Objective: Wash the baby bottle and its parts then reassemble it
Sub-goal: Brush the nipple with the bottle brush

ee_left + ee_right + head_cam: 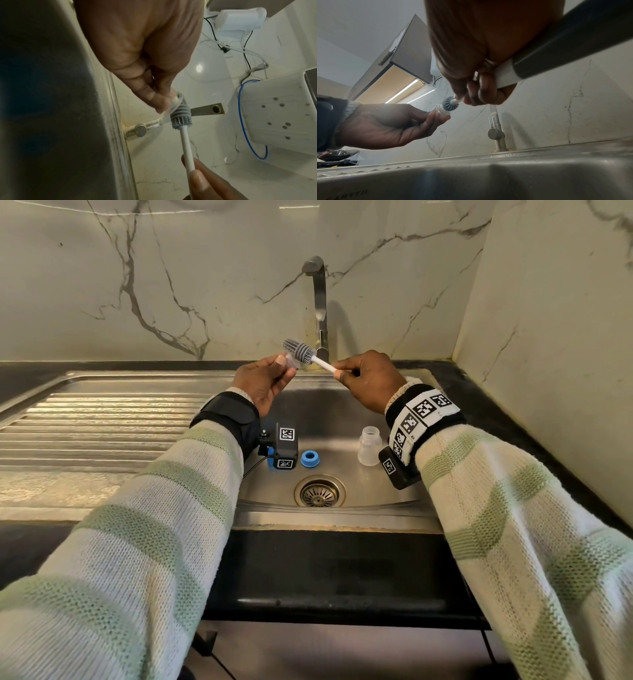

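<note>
My left hand point(270, 374) pinches a small clear teat point(294, 361) above the sink, fingertips round its base. The same teat point(441, 111) shows in the right wrist view and also as a clear teat point(173, 102) in the left wrist view. My right hand point(363, 378) grips the white handle of a grey silicone brush point(301, 350), whose head point(181, 116) lies against the teat. On the sink floor the clear bottle body point(369, 446) stands upright and the blue collar ring point(310, 458) lies flat to its left.
The tap point(318, 302) rises behind my hands at the marble wall; no water is visible. The drain point(319, 492) sits at the near middle of the sink point(342, 518). A ribbed draining board point(102, 419) stretches left. A wall corner closes the right.
</note>
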The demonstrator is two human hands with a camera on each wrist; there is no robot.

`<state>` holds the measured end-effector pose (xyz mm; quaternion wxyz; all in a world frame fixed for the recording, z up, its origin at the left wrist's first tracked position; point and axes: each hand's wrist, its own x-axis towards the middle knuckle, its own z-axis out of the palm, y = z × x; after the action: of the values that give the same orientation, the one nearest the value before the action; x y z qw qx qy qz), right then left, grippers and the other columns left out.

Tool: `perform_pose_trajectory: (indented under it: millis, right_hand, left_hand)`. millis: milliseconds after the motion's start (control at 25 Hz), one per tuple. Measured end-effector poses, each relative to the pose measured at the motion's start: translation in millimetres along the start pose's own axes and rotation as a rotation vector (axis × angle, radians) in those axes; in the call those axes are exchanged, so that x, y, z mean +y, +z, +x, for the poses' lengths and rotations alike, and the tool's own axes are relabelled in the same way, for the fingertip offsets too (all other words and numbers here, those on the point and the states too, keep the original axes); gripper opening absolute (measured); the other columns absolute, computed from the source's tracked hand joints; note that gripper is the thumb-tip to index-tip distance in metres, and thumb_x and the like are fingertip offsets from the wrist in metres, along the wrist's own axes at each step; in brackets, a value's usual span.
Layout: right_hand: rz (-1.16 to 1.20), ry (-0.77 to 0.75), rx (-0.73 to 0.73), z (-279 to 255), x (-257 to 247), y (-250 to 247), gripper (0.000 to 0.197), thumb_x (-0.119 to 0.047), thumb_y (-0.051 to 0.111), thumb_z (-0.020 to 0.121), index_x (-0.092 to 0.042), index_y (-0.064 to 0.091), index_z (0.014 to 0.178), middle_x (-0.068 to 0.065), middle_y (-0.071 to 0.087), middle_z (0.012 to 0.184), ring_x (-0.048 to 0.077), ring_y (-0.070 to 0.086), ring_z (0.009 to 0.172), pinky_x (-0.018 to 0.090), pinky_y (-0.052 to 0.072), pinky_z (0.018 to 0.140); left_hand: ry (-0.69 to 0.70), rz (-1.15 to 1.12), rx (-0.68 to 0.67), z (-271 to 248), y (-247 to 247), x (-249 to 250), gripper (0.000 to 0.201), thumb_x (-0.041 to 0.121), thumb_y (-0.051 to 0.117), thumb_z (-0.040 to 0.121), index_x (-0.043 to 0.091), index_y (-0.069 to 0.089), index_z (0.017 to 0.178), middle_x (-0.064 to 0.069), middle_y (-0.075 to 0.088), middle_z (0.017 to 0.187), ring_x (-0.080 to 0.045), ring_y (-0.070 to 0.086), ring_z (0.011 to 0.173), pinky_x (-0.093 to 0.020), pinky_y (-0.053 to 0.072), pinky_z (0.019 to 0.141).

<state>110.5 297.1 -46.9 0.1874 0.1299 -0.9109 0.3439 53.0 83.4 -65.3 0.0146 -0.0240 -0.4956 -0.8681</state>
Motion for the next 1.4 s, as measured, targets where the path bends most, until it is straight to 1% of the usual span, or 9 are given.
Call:
perform_pose_trajectory:
  millis: [160, 400, 560, 680, 840, 1040, 1160, 1280, 1400]
  right_hand:
    - [0.052, -0.022, -0.019, -0.2, -3.0, 1.2, 0.029, -0.026, 0.061, 0.096, -0.019, 0.068, 0.123, -0.005, 0.067, 0.084, 0.01, 0.057, 0.068, 0.021, 0.045, 0.065]
    - [0.057, -0.001, 0.016, -0.2, -1.9, 2.0, 0.029, -0.025, 0.061, 0.096, -0.018, 0.068, 0.123, -0.004, 0.067, 0.089, 0.006, 0.055, 0.067, 0.017, 0.043, 0.063]
    - [0.043, -0.007, -0.008, -1.2, -2.1, -0.2, 0.028, -0.026, 0.061, 0.095, -0.02, 0.069, 0.122, -0.002, 0.069, 0.089, 0.013, 0.058, 0.071, 0.021, 0.047, 0.065]
    - [0.053, -0.014, 0.005, 0.0, -2.1, 1.0, 0.029, -0.025, 0.061, 0.096, -0.019, 0.069, 0.122, -0.002, 0.069, 0.089, 0.01, 0.056, 0.068, 0.018, 0.045, 0.062]
    - [0.071, -0.008, 0.003, 0.4, -1.1, 0.1, 0.028, -0.025, 0.061, 0.095, -0.019, 0.069, 0.122, -0.002, 0.069, 0.09, 0.009, 0.056, 0.067, 0.021, 0.047, 0.065]
    - [0.072, -0.009, -0.015, -1.6, -2.5, -0.2, 0.028, -0.025, 0.062, 0.095, -0.019, 0.069, 0.122, -0.003, 0.068, 0.085, 0.012, 0.057, 0.068, 0.02, 0.048, 0.063]
    - [0.06, -0.013, -0.011, -1.6, -1.6, -1.4, 0.028, -0.026, 0.062, 0.095, -0.02, 0.069, 0.121, 0.0, 0.07, 0.09, 0.01, 0.057, 0.068, 0.018, 0.045, 0.062]
    - [0.051, -0.004, -0.025, -0.4, -2.7, -1.4, 0.029, -0.027, 0.063, 0.094, -0.019, 0.069, 0.121, 0.002, 0.072, 0.098, 0.014, 0.062, 0.075, 0.023, 0.051, 0.069]
    - [0.037, 0.006, -0.049, -1.1, -3.6, -0.6, 0.03, -0.027, 0.063, 0.094, -0.018, 0.069, 0.122, 0.003, 0.072, 0.1, 0.014, 0.062, 0.076, 0.023, 0.051, 0.069]
  left_hand:
    - [0.035, -0.065, 0.107, 4.5, -3.9, 1.8, 0.021, 0.002, 0.062, 0.094, -0.005, 0.067, 0.113, -0.014, 0.073, 0.096, -0.016, 0.072, 0.078, -0.019, 0.057, 0.067]
    - [0.032, -0.091, 0.049, 1.2, 1.6, 1.0, 0.016, 0.003, 0.062, 0.093, -0.003, 0.068, 0.107, -0.011, 0.074, 0.086, -0.015, 0.071, 0.075, -0.02, 0.057, 0.068]
    - [0.031, -0.113, 0.066, 1.6, -1.4, 2.5, 0.017, 0.004, 0.061, 0.094, -0.002, 0.067, 0.109, -0.011, 0.074, 0.089, -0.015, 0.071, 0.077, -0.02, 0.057, 0.068]
    - [0.027, -0.114, 0.048, 0.3, -0.5, 2.8, 0.014, 0.004, 0.061, 0.094, -0.002, 0.068, 0.105, -0.011, 0.074, 0.087, -0.016, 0.07, 0.078, -0.02, 0.057, 0.069]
    - [0.024, -0.099, 0.04, -1.7, 2.5, 0.8, 0.011, 0.002, 0.06, 0.094, -0.002, 0.068, 0.101, -0.009, 0.074, 0.081, -0.015, 0.07, 0.075, -0.02, 0.057, 0.068]
    - [0.026, -0.123, 0.075, 0.1, -1.4, 2.1, 0.017, 0.003, 0.06, 0.095, -0.005, 0.066, 0.109, -0.011, 0.074, 0.083, -0.016, 0.071, 0.074, -0.02, 0.058, 0.067]
    - [0.036, -0.125, 0.091, -2.0, 0.0, 1.8, 0.013, 0.003, 0.06, 0.094, -0.002, 0.067, 0.104, -0.01, 0.075, 0.082, -0.016, 0.072, 0.075, -0.021, 0.058, 0.068]
    - [0.066, -0.152, 0.126, -2.1, -0.7, 3.3, 0.01, 0.002, 0.061, 0.094, -0.001, 0.068, 0.1, -0.009, 0.074, 0.078, -0.015, 0.072, 0.073, -0.021, 0.058, 0.067]
    - [0.091, -0.175, 0.157, 0.2, -2.5, 4.0, 0.011, 0.001, 0.06, 0.094, -0.003, 0.067, 0.102, -0.011, 0.073, 0.081, -0.016, 0.072, 0.072, -0.021, 0.058, 0.065]
